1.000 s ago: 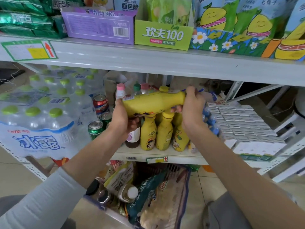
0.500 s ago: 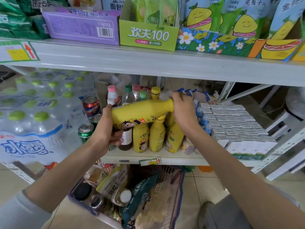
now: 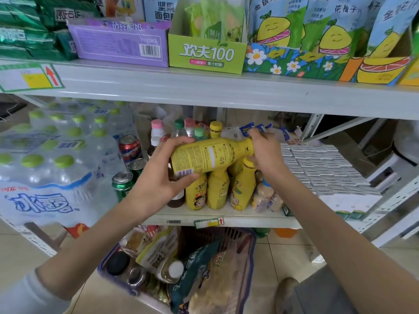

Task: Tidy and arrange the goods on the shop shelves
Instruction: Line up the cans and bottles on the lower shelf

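Observation:
I hold a yellow drink bottle [image 3: 210, 156] sideways in front of the lower shelf [image 3: 226, 219]. My left hand [image 3: 158, 175] grips its base, with the barcode end toward me. My right hand [image 3: 265, 152] grips the neck and cap end, hiding the cap. Its back label with small print faces up. Below it, three matching yellow bottles [image 3: 217, 189] stand upright at the shelf's front, and another yellow-capped one [image 3: 215, 128] stands behind.
Shrink-wrapped water bottles [image 3: 52, 159] fill the left, with cans [image 3: 123, 182] beside them. Stacked white cartons [image 3: 322, 173] sit on the right. A shopping basket [image 3: 249, 243] full of goods stands on the floor. Snack boxes [image 3: 207, 53] line the upper shelf.
The bottle has been turned about its long axis, so the printed back label and barcode now face up. My left hand moved round from under the base to its near side.

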### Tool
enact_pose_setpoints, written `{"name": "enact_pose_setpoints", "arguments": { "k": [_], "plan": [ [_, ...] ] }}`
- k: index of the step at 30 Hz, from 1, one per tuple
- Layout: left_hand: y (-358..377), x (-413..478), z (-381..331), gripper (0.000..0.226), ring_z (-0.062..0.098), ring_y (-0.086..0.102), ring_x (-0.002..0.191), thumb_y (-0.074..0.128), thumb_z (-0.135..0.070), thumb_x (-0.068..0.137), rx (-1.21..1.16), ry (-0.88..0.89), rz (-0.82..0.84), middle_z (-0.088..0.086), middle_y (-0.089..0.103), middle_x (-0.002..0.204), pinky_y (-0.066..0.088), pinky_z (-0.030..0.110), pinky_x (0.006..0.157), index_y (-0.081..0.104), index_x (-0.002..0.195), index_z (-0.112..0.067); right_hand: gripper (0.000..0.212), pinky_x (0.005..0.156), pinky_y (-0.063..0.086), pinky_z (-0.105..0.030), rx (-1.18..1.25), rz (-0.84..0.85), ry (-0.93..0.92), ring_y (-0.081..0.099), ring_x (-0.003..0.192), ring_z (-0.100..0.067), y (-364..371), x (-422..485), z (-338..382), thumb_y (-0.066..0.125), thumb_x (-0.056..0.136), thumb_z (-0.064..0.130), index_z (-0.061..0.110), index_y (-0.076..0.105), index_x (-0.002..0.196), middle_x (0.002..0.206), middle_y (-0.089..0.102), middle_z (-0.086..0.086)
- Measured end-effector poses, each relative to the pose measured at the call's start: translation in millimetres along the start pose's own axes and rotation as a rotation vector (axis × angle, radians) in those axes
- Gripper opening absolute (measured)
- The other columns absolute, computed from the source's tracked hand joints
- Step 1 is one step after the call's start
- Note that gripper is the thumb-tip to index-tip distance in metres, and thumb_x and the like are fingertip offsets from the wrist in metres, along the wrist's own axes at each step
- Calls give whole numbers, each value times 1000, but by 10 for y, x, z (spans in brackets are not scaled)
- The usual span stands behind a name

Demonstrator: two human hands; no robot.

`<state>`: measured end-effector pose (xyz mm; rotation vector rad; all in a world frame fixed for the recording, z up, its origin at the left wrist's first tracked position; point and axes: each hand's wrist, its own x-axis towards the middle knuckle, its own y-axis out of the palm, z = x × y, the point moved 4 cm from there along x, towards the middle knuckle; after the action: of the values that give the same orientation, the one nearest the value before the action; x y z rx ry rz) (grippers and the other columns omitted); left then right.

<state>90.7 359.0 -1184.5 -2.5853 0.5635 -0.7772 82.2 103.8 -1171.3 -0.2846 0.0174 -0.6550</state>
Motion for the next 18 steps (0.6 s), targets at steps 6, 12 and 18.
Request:
{"name": "enact_pose_setpoints", "arguments": {
  "k": [6,12,18],
  "plan": [
    [-49,-33,-15,71,4,51,106,85,-20,81,292,125,-69,-8,45,124,42,10,81,47,138,-37,25,34,34,-13,10,89,71,41,55,-18,58,3,-62,53,102,31,12,49,85,79,47,-18],
    [-93,-88,-41,36,19,66,58,73,-49,88,-101,-190,-137,-1,71,81,54,30,53,61,118,-33,34,36,31,-12,61,111,35,45,39,-1,90,-13,-4,56,100,36,23,49,69,60,50,4],
    [-73,-107,245,55,13,33,34,31,-56,103,-701,-797,-321,4,44,50,22,12,33,56,73,-17,30,40,34,-9,123,263,-64,54,43,5,249,-183,135,55,105,32,20,57,78,43,51,17]
  ]
}}
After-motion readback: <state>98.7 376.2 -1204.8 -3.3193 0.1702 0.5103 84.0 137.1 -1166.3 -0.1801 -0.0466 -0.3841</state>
